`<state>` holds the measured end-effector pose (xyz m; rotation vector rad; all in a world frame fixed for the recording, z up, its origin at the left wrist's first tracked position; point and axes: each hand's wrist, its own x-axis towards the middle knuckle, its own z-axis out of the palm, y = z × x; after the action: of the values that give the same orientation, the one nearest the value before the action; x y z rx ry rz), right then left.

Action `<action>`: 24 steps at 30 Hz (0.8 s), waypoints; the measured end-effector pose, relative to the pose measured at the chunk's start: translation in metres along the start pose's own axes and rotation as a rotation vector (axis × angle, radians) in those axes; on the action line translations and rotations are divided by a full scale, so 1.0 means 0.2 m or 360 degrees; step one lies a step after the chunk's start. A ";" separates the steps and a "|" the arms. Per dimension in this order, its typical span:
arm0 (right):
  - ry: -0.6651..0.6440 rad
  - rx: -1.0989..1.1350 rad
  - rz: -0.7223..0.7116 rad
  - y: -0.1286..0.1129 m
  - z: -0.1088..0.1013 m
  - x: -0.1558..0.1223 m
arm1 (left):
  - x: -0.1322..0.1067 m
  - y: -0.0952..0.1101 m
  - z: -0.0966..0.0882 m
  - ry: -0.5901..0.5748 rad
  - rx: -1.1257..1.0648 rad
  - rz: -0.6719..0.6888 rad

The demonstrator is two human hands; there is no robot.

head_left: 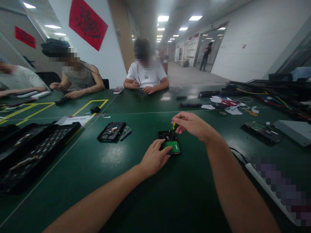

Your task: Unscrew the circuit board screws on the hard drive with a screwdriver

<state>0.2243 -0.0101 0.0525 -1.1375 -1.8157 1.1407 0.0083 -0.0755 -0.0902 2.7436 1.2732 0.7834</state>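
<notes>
A black hard drive [167, 135] with a green circuit board [173, 147] on top lies on the green table [126, 194] in front of me. My left hand [154, 159] rests on its near left edge, fingers curled against the drive and touching the board. My right hand [190, 124] hovers just above the drive's far side, fingers pinched around a small yellow-handled screwdriver [174, 124] whose tip points down at the drive.
A second opened drive [111, 131] with a loose board lies to the left, black trays [29, 149] further left. Another drive [262, 131] and a grey box [295, 129] sit right, with scissors [228, 103] and cables behind. Three people sit across the table.
</notes>
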 end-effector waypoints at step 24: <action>-0.0026 -0.0099 0.0011 -0.05 0.04 -0.02 | 0.01 -0.03 0.02 0.0111 -0.0392 -0.0148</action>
<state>0.2164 -0.0175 0.0584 -1.1741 -1.8728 1.1073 0.0078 -0.0694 -0.0935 2.4674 1.2138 0.9637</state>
